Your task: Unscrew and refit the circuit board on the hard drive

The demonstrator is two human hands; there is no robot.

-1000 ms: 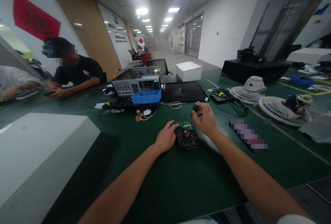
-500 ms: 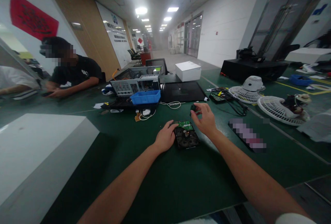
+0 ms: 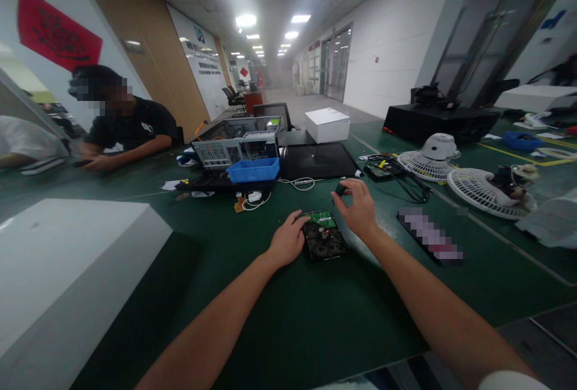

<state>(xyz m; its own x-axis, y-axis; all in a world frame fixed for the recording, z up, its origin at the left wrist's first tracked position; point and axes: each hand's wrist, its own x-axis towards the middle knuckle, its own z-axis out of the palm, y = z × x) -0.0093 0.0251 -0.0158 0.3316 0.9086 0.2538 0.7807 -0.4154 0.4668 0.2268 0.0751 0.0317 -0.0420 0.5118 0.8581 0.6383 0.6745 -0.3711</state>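
A hard drive (image 3: 323, 238) lies circuit side up on the green table, its green board at the far end. My left hand (image 3: 287, 241) rests against the drive's left edge with curled fingers holding it. My right hand (image 3: 359, 207) hovers just beyond the drive's far right corner, thumb and fingers pinched on a small dark round object (image 3: 339, 189).
An open computer case (image 3: 237, 144), a blue tray (image 3: 255, 169) and a dark panel (image 3: 318, 160) lie further back. Fan grilles (image 3: 484, 188) and cables sit to the right, a white box (image 3: 67, 258) at near left. A person in black sits at far left.
My right hand has shifted slightly with the small dark object still pinched. My left hand and the drive have stayed put.
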